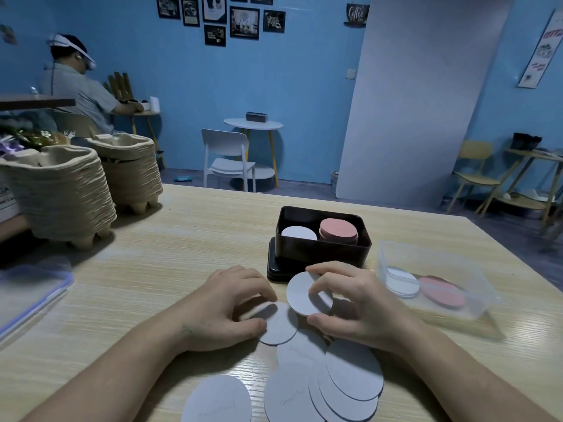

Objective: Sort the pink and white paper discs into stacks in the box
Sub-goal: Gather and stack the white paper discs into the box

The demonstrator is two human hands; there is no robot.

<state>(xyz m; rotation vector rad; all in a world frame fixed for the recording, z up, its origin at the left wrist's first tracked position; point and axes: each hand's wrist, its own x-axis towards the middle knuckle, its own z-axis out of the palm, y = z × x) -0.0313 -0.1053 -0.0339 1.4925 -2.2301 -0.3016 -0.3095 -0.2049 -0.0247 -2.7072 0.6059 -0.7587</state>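
Observation:
A black box [323, 254] stands on its lid on the wooden table, with a white stack [298, 233] on its left side and a taller pink stack [338, 230] on its right. In front of the box my right hand [356, 303] holds a white disc [300, 295] tilted up between thumb and fingers. My left hand [225, 306] pinches the edge of another white disc [280, 327] lying on the table. Several loose white discs [353, 370] overlap near the front edge, and one [217, 400] lies apart to their left.
To the right stands a clear plastic container [432, 287] holding white and pink discs. Two stacks of pulp cup trays [61, 196] stand at the left. A clear lid with a blue rim [30, 293] lies at the left edge. A person sits far behind.

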